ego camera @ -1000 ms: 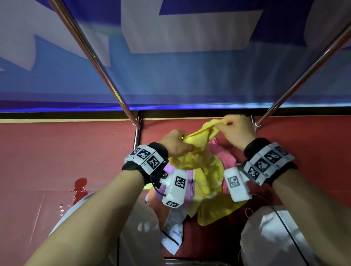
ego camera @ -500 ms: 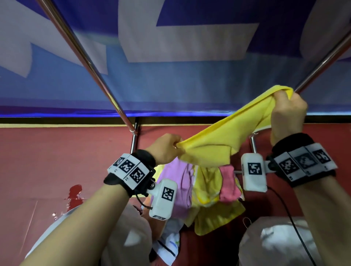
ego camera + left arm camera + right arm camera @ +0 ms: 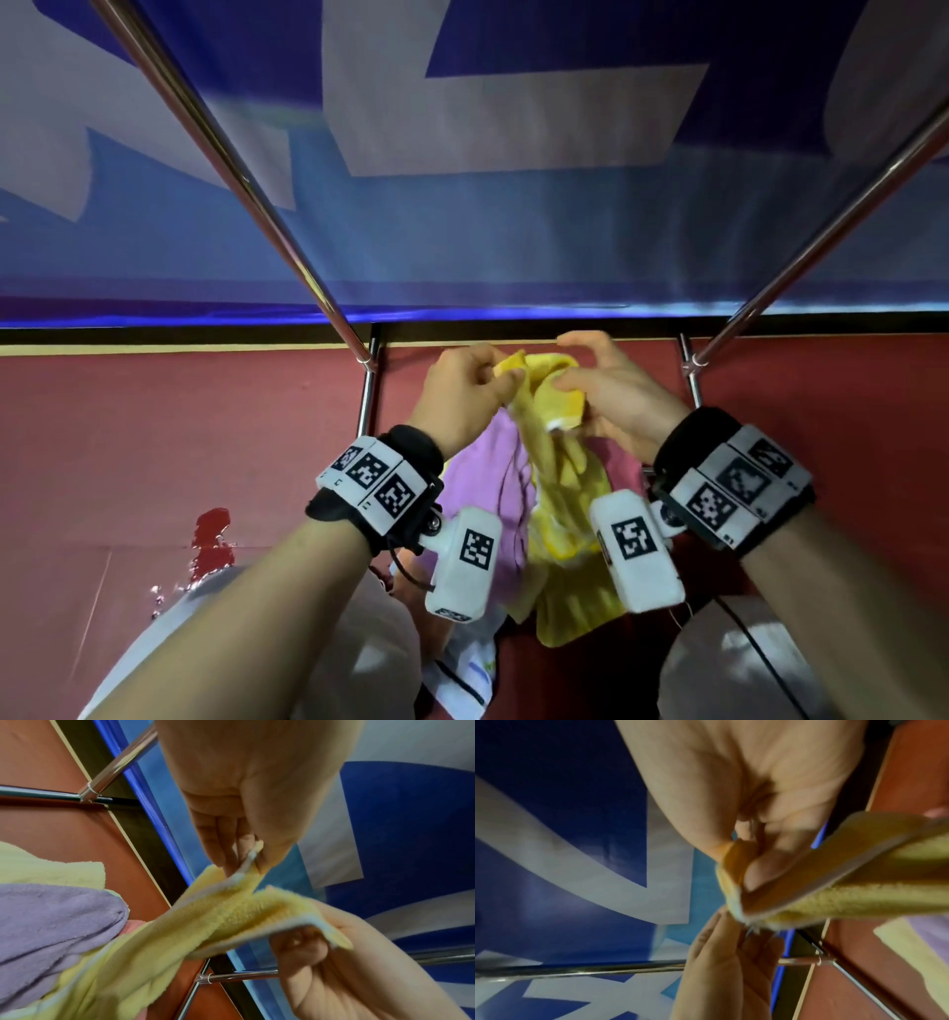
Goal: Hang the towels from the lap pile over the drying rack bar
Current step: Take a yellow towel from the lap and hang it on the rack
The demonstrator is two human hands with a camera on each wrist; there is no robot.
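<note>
Both hands are up in front of the person's chest, close together, working one yellow towel (image 3: 552,406). The left hand (image 3: 462,398) pinches the towel's bound edge between thumb and fingertips; the wrist view shows the pale hem caught right in that grip. The right hand (image 3: 611,398) curls round a bunched corner just beside it, thumb on top of the fold and fingers tucked beneath. The rest of the towel hangs down between the wrists onto the lap pile, where a lilac towel (image 3: 493,493) lies against its left side and a strip of pink shows at the right edge. A paler yellow cloth (image 3: 51,870) lies behind the lilac one in the left wrist view.

Two shiny rack bars rise outward on either side, the left bar (image 3: 246,185) and the right bar (image 3: 832,226), meeting upright posts just beyond the hands. Between them the air is open, backed by a blue and white banner (image 3: 513,103) above a red floor (image 3: 154,437)
</note>
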